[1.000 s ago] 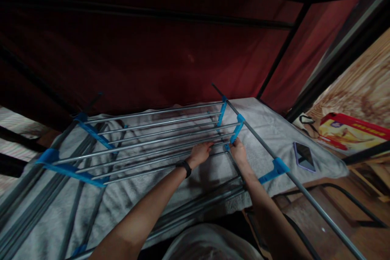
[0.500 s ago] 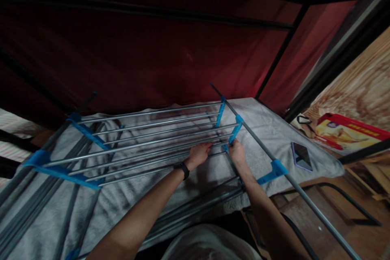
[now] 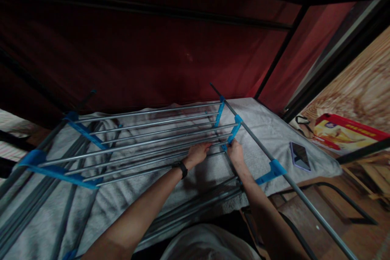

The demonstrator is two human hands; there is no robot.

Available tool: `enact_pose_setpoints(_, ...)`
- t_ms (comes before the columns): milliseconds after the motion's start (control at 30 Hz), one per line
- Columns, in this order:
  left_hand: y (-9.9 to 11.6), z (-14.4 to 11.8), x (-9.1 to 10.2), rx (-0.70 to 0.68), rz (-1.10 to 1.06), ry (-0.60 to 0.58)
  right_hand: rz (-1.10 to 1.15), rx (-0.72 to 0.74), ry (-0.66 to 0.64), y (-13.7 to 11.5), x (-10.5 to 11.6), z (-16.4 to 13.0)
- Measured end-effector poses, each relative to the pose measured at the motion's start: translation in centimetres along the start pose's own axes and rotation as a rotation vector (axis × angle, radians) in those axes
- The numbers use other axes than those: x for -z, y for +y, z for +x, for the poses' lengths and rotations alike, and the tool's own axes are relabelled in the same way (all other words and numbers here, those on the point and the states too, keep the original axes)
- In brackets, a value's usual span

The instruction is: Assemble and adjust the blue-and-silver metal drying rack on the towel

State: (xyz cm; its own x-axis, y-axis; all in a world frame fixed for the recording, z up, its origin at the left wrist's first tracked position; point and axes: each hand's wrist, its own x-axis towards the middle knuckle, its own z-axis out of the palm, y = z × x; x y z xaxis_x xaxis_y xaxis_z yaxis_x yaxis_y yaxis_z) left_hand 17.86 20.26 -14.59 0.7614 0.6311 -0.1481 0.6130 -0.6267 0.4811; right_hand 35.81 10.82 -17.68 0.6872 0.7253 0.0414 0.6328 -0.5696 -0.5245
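Note:
A drying rack of grey metal rods (image 3: 146, 144) with blue plastic brackets lies across the bed. My left hand (image 3: 197, 154), with a black watch (image 3: 183, 169) on its wrist, is closed round a thin rod close to that rod's right end. Just to its right, my right hand (image 3: 236, 154) pinches the lower end of a blue bracket (image 3: 234, 132); its fingertips are partly hidden. This bracket joins a long side pole (image 3: 257, 143). At the rods' other end is a matching blue bracket (image 3: 61, 174).
A grey blanket (image 3: 262, 120) covers the bed under the rack. More tubes lie at the left and near my lap. On the right are a phone (image 3: 300, 156), a red and yellow box (image 3: 347, 132) and a black-framed chair (image 3: 344, 201). Dark red curtains hang behind.
The rack and surroundings have shifted slightly left in view. Both hands keep their grips at the right end of the rods, with hardly any movement.

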Motion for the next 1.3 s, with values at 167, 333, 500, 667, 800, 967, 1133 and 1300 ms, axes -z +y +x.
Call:
enact_pose_setpoints(167,-0.7,0.2,-0.3,-0.031,0.026,0.013,-0.010,0.006,-0.016,-0.3,-0.1,-0.2)
enact_pose_setpoints(333,-0.9,0.3,-0.5,-0.049,0.004,0.007,-0.042,-0.024,-0.016,-0.8,-0.1,-0.5)
enact_pose_setpoints(500,-0.8,0.2,-0.4,-0.038,0.011,0.004,-0.075,-0.040,-0.023,-1.2,0.0,-0.7)
enact_pose_setpoints(667,-0.9,0.1,-0.1,-0.049,0.023,-0.008,-0.103,-0.050,-0.016,-1.4,0.0,-1.0)
enact_pose_setpoints(800,-0.9,0.2,-0.1,-0.032,0.022,-0.017,-0.104,-0.048,0.004,-1.5,-0.2,-1.1)
enact_pose_setpoints(967,-0.8,0.5,-0.4,-0.017,0.039,-0.019,-0.094,-0.031,0.041,-1.4,-0.6,-1.3)
enact_pose_setpoints(1133,0.0,-0.4,-0.2,-0.135,0.077,0.038,0.006,0.001,0.035,-0.6,-0.7,-1.0)
enact_pose_setpoints(1300,-0.7,-3.4,1.1,-0.144,0.235,0.106,0.239,0.053,-0.014,0.3,-0.8,-0.2)
